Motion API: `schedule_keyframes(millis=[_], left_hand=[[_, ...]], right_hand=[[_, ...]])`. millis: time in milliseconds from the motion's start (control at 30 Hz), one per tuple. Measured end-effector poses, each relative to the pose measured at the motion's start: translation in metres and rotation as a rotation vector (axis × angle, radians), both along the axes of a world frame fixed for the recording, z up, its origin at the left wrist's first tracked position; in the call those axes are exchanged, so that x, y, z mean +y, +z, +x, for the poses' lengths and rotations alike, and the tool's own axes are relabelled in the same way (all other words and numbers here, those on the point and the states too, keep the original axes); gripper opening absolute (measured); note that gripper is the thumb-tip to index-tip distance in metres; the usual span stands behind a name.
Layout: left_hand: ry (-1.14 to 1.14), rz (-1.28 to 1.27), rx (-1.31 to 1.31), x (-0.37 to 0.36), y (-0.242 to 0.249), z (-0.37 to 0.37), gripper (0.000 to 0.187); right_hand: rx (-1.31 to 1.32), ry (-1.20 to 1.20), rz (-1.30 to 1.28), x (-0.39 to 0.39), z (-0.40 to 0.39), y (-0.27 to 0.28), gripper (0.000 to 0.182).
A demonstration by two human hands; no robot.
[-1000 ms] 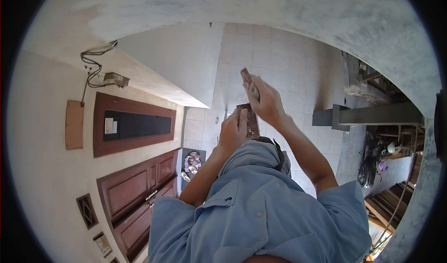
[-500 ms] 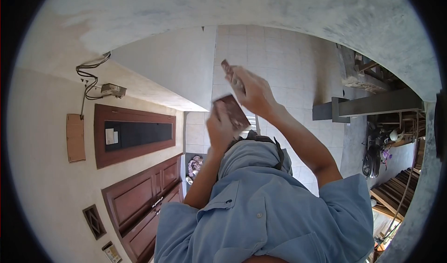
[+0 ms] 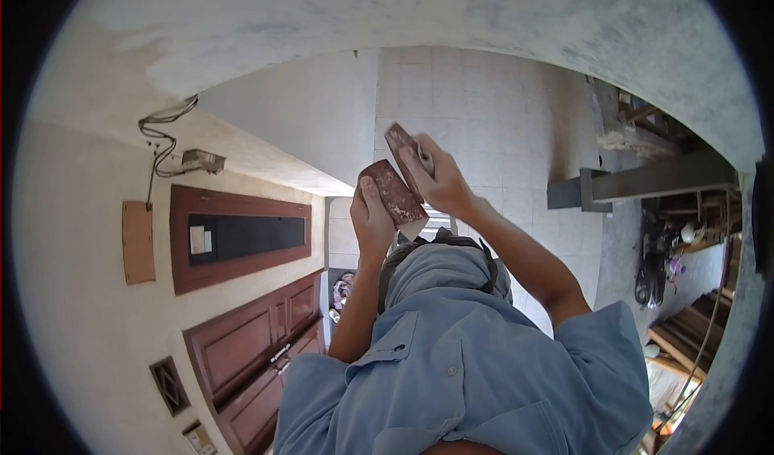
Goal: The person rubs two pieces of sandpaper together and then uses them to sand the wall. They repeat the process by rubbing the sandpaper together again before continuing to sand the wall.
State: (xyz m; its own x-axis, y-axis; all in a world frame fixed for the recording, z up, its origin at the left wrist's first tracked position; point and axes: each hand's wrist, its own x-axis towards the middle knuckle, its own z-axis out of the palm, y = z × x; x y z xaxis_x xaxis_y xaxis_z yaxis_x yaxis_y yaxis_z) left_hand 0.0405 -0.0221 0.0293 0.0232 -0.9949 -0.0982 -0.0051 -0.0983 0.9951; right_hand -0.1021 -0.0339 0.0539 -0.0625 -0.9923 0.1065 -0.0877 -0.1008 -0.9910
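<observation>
My left hand [image 3: 372, 223] is closed on a reddish-brown piece of sandpaper [image 3: 393, 195], with its thumb pressed flat on the face. White dust marks speckle that sheet, and a pale corner of its backing shows at the lower end. Just beside it, my right hand [image 3: 439, 179] grips a second, narrower piece of sandpaper [image 3: 401, 150], also whitened in patches. The two pieces lie edge to edge in this view, in front of my body at waist height.
A pale plastered surface [image 3: 419, 12] curves across the top of the view. Loose black wires [image 3: 157, 137] hang from the left wall, above a framed window [image 3: 242, 237] and brown doors [image 3: 250, 334]. A dark beam [image 3: 645, 185] juts in from the right, over a tiled floor [image 3: 500, 116].
My right hand has come down and turned, bringing its sandpaper against the other piece. The left hand's piece has tilted so that its dusty face shows more clearly.
</observation>
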Motion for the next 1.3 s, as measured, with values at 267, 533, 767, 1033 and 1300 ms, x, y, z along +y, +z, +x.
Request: schedule_keyframes(millis=[267,533,767,1033,1300], left_hand=[[0.082,0.025,0.376,-0.018,-0.014,0.01,0.059],[-0.072,0.075,0.533,-0.022,-0.006,0.022,0.066],[-0.134,0.078,0.413,0.001,-0.014,0.009,0.061],[-0.208,-0.022,0.267,0.005,-0.024,0.009,0.057],[0.049,-0.034,0.366,-0.02,0.022,-0.005,0.061]], right_hand=[[-0.054,0.072,-0.004,0.021,0.02,-0.011,0.019],[-0.202,0.159,0.234,0.059,0.037,-0.006,0.02],[-0.099,0.017,-0.021,-0.005,0.03,0.002,0.025],[0.069,-0.016,0.012,0.005,0.024,0.006,0.021],[0.002,0.118,0.018,0.035,0.039,0.001,0.017]])
